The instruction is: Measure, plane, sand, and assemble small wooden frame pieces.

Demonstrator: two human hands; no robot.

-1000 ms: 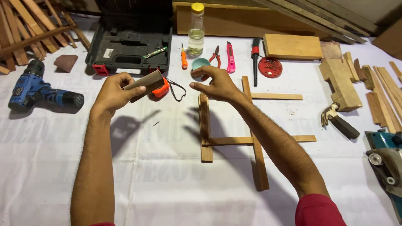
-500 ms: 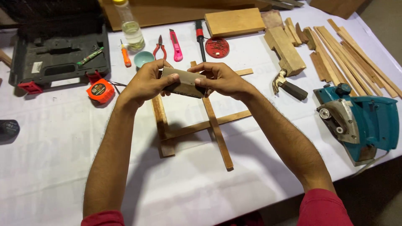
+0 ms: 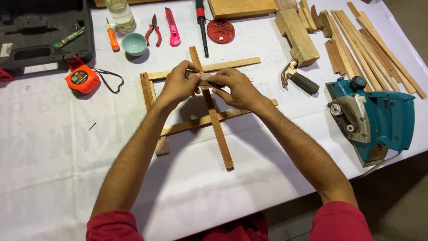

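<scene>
Item: small flat brown block [image 3: 204, 79], held over a crossed frame of wooden strips [image 3: 213, 117] on the white-covered bench [image 3: 67, 147]. Left hand [image 3: 178, 84] pinches its left end; right hand [image 3: 236, 88] pinches its right end, fingers curled, both hands close together. Adjacent: orange tape measure [image 3: 81, 78] to the left; teal bowl [image 3: 134, 43], red-handled pliers [image 3: 154, 29] and pink utility knife [image 3: 172, 27] beyond; hammer [image 3: 299, 78] and teal power planer [image 3: 374, 118] to the right.
</scene>
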